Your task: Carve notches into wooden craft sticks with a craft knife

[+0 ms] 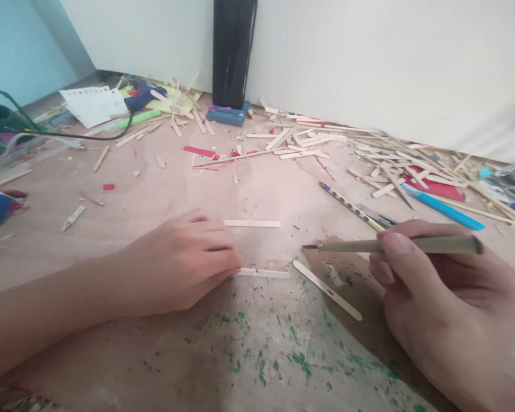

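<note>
My left hand [184,263] rests on the tabletop with its fingers curled and closed; what lies under them is hidden. One wooden stick [264,273] sticks out to the right from its fingertips, and a second stick [257,224] lies just beyond the knuckles. My right hand [438,297] grips a thin olive-handled craft knife [352,246] between thumb and fingers, its dark tip pointing left, close to the table. Below that tip lies a third stick [326,290], slanted, with a small dark slot near its middle.
Loose sticks [309,140] and red scraps [199,151] litter the back. A dotted pencil [347,205] and a blue tube [444,207] lie at right. A black upright object [233,54] stands against the white wall. Green flecks [302,363] mark the table's front.
</note>
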{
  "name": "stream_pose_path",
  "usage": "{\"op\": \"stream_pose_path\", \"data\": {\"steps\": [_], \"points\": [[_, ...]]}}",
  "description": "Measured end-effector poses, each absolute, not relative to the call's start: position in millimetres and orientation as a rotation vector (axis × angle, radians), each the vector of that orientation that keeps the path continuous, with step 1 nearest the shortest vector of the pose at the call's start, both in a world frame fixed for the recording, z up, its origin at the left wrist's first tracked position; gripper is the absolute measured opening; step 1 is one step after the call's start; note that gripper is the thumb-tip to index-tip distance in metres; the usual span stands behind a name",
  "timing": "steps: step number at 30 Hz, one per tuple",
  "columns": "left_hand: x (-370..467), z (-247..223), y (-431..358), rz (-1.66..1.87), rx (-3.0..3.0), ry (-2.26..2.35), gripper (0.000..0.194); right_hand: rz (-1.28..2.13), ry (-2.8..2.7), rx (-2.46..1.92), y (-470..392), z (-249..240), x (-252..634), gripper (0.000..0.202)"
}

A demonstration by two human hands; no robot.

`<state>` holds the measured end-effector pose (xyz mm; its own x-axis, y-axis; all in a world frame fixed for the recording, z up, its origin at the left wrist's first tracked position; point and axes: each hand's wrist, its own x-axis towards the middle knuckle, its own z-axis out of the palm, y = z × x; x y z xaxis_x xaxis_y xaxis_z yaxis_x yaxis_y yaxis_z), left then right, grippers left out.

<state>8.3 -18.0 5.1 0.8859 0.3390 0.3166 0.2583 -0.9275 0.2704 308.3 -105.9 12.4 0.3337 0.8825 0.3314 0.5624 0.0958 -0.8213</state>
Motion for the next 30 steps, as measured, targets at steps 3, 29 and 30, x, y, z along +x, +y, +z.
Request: {"op": "stream_pose_path", "data": {"steps": [3, 29, 30], "points": [[8, 3, -17, 0.565, 2.797, 0.52, 0.029, 0.374, -1.41, -1.645, -103, 19, 301, 0.022], [9, 3, -16, 0.582, 2.764, 0.451, 0.032, 0.663, -1.876, -1.241, -73, 24, 271, 0.013], [8, 3, -16, 0.582, 2.764, 0.445, 0.032, 0.664, -1.88, -1.249, -73, 23, 271, 0.012]]}}
